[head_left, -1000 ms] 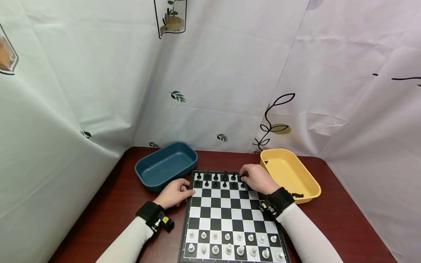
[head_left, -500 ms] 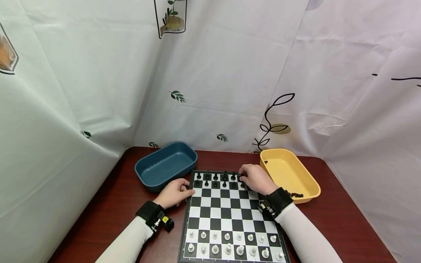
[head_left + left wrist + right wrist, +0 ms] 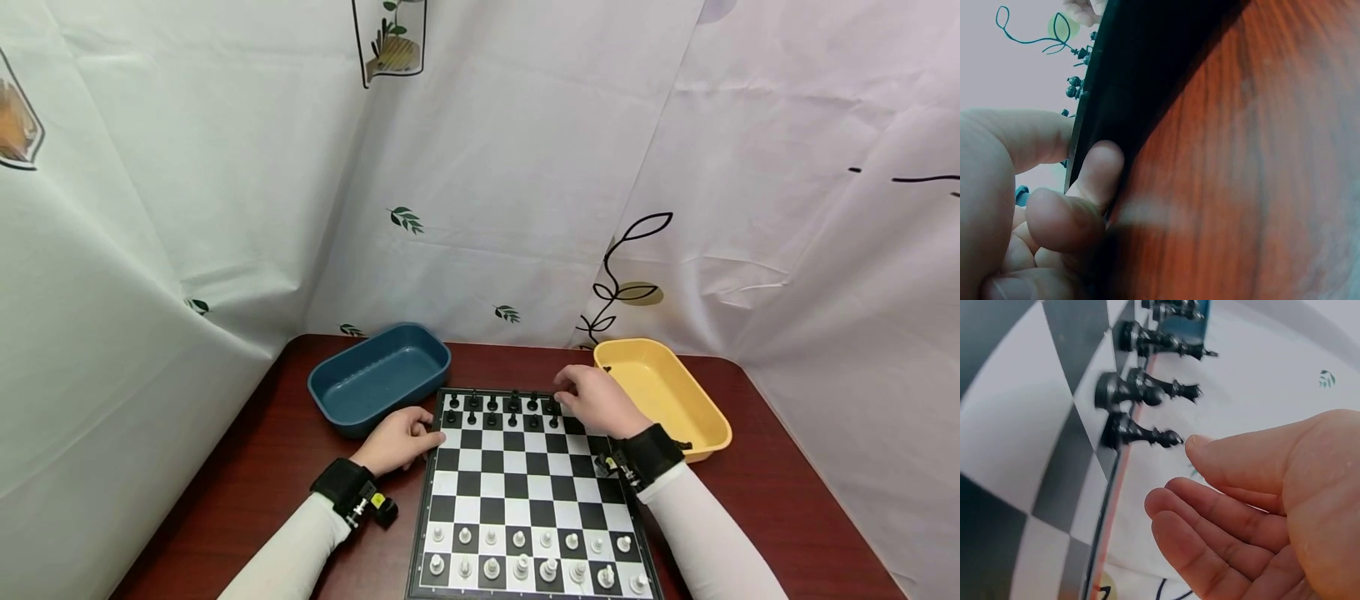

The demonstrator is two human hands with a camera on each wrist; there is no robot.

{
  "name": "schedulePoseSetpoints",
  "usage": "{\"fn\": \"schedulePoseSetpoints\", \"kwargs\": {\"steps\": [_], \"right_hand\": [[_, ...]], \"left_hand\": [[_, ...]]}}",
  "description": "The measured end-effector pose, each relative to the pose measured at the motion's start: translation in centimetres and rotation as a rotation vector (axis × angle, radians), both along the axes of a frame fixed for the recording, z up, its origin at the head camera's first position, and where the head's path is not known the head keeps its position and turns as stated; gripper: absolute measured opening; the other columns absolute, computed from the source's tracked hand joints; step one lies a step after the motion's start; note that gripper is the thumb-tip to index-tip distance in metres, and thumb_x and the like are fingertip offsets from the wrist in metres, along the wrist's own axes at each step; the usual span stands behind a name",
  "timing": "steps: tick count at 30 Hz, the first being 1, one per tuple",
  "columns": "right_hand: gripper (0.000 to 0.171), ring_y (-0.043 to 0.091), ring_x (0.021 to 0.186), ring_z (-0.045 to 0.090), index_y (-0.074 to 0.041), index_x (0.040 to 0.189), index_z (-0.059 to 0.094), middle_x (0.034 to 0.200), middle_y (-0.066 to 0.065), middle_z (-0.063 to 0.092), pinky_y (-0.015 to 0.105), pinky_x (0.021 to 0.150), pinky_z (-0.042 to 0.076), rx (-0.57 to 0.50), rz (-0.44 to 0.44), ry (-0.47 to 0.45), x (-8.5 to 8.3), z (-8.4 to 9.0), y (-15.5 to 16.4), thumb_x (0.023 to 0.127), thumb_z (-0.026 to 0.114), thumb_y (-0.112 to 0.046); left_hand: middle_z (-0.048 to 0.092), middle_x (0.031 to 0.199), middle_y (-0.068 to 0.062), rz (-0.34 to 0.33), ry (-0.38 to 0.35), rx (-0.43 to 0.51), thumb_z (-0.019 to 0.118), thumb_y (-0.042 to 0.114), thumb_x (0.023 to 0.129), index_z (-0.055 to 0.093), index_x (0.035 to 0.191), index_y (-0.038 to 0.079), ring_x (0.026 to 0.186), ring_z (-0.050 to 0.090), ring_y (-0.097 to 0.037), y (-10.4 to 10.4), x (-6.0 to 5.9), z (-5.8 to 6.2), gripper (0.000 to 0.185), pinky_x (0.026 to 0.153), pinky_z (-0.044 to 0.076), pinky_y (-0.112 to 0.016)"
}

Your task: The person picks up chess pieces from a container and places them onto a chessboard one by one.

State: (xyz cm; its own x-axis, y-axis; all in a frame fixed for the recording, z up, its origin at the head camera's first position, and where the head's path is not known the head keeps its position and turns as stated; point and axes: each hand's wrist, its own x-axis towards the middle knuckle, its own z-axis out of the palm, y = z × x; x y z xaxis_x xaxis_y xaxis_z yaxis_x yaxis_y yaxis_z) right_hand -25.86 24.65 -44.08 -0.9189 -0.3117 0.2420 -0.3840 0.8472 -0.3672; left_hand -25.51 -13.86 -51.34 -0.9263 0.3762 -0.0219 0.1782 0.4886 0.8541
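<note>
A black-and-white chessboard (image 3: 491,483) lies on the table. My left hand (image 3: 397,440) grips its left edge, with the fingers on either side of the rim in the left wrist view. My right hand (image 3: 600,402) hovers over the far right corner, holding nothing, its fingers loosely bent. Just beyond the thumb tip, in the right wrist view, stands a black bishop (image 3: 1138,433) on the board, with a black pawn (image 3: 1124,392) beside it. Black pieces (image 3: 492,403) fill most of the two far rows. White pieces (image 3: 491,569) stand in two rows at the near end.
A blue tray (image 3: 378,375) sits behind my left hand. Back right is a yellow tray (image 3: 663,387) with several small black pieces (image 3: 682,445) in it, partly hidden by my right wrist. A white patterned cloth (image 3: 480,192) hangs behind the dark red table (image 3: 780,492).
My right hand has let go of the black bishop at the far row and drawn back a little up and to the right. The left hand has stayed on the board's edge.
</note>
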Motion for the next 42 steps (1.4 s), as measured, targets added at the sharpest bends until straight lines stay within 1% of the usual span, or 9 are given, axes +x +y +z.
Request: {"fn": "schedulePoseSetpoints", "kwargs": {"steps": [7,13,16,19,22,25,27,31,42], "right_hand": [[0.016,0.020,0.087,0.072,-0.003,0.115,0.078,0.099,0.003,0.077,0.045,0.080,0.060,-0.012,-0.010,0.035,0.0,0.8,1.3,0.100,0.083,-0.009],[0.017,0.024,0.090,0.073,-0.002,0.116,0.079,0.101,0.004,0.078,0.049,0.081,0.061,-0.028,-0.055,0.043,0.1,1.9,2.9,0.103,0.081,-0.012],[0.014,0.026,0.092,0.074,-0.005,0.113,0.080,0.101,0.004,0.078,0.051,0.082,0.060,-0.037,-0.069,0.069,0.1,2.4,4.1,0.103,0.081,-0.014],[0.011,0.027,0.093,0.075,-0.008,0.110,0.081,0.100,0.004,0.079,0.050,0.082,0.059,-0.030,-0.081,0.122,0.1,2.9,5.3,0.102,0.082,-0.016],[0.013,0.030,0.095,0.075,-0.005,0.111,0.082,0.103,0.007,0.080,0.053,0.085,0.059,-0.051,-0.106,0.146,0.1,3.3,6.5,0.103,0.081,-0.015],[0.019,0.034,0.098,0.075,-0.002,0.117,0.082,0.111,0.013,0.080,0.056,0.085,0.060,-0.088,-0.153,0.125,0.3,3.6,7.6,0.105,0.079,-0.016],[0.020,0.036,0.099,0.075,-0.002,0.119,0.080,0.114,0.016,0.080,0.057,0.086,0.059,-0.103,-0.185,0.108,0.5,3.7,8.3,0.106,0.078,-0.017],[0.019,0.036,0.098,0.074,-0.004,0.119,0.080,0.112,0.015,0.080,0.057,0.086,0.057,-0.096,-0.217,0.099,0.4,3.5,9.5,0.106,0.078,-0.017],[0.014,0.033,0.095,0.071,-0.006,0.113,0.079,0.102,0.011,0.078,0.052,0.083,0.054,-0.070,-0.226,0.056,-0.4,2.3,11.1,0.104,0.078,-0.017]], "left_hand": [[0.064,0.071,0.001,0.004,-0.004,-0.004,0.083,0.031,0.102,0.065,0.132,-0.004,0.045,0.050,-0.012,0.0,0.0,0.0,0.050,0.049,0.046,-0.030],[0.063,0.071,0.000,0.004,0.003,0.000,0.083,0.031,0.102,0.065,0.132,-0.005,0.045,0.049,-0.012,-0.1,0.1,0.0,0.051,0.048,0.046,-0.031],[0.063,0.071,0.000,0.005,0.002,0.001,0.083,0.031,0.102,0.065,0.132,-0.005,0.045,0.049,-0.012,0.0,0.1,0.0,0.051,0.048,0.046,-0.031],[0.063,0.071,0.001,0.004,-0.007,-0.001,0.083,0.031,0.102,0.065,0.133,-0.004,0.045,0.050,-0.012,0.0,0.1,0.1,0.050,0.049,0.046,-0.030],[0.063,0.071,0.001,0.004,-0.017,-0.004,0.083,0.031,0.102,0.065,0.133,-0.004,0.045,0.049,-0.011,0.0,0.1,0.1,0.050,0.049,0.045,-0.029],[0.063,0.070,0.001,0.003,-0.020,-0.002,0.083,0.030,0.102,0.065,0.133,-0.004,0.045,0.049,-0.011,0.0,0.0,0.1,0.050,0.049,0.045,-0.029],[0.063,0.070,0.001,0.003,-0.016,0.000,0.083,0.031,0.102,0.064,0.133,-0.004,0.045,0.049,-0.011,0.0,0.0,0.1,0.050,0.049,0.045,-0.029],[0.063,0.070,0.001,0.004,-0.013,0.004,0.083,0.031,0.102,0.065,0.132,-0.004,0.045,0.049,-0.012,0.0,0.0,0.0,0.050,0.048,0.045,-0.030],[0.063,0.070,0.000,0.004,-0.008,0.007,0.083,0.030,0.102,0.064,0.133,-0.004,0.045,0.049,-0.012,0.0,0.0,-0.1,0.050,0.048,0.045,-0.031]]}}
